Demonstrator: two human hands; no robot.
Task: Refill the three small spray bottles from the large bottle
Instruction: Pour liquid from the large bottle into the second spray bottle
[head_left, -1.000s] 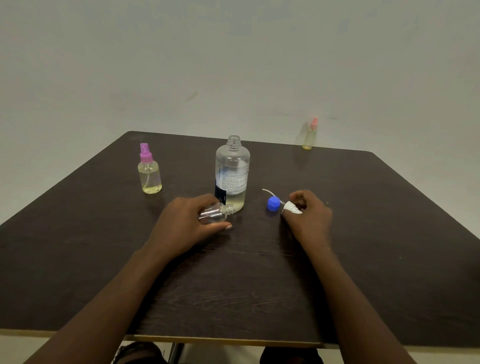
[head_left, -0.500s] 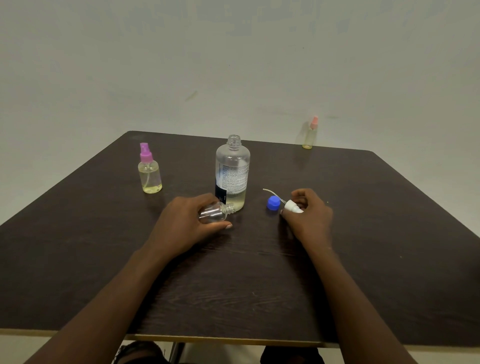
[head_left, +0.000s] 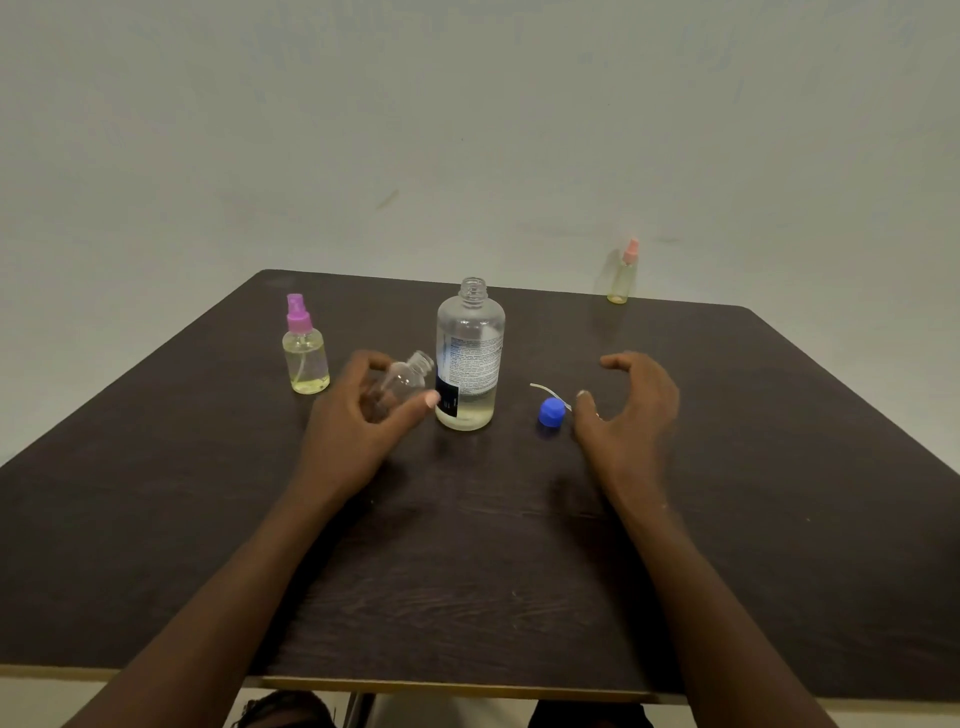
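Nearest you, the dark table (head_left: 467, 571) carries both forearms. Your left hand (head_left: 358, 415) curls round the small clear bottle (head_left: 402, 382), thumb across its front. It appears empty and is tilted, its open neck leaning toward the large bottle (head_left: 470, 358), which suits receiving a pour. Your right hand (head_left: 628, 410) is spread, fingers loosely curved, and holds nothing, so it is free for the large bottle. Just left of it lie the blue cap (head_left: 551, 412) and a thin dip tube (head_left: 548, 391); the pump head is hidden behind your thumb. The large bottle stands upright and uncapped between your hands, liquid low. To the left, the purple-topped spray bottle (head_left: 305, 353) stands capped with yellowish liquid. The pink-topped spray bottle (head_left: 622, 275) stands at the far edge, well apart.
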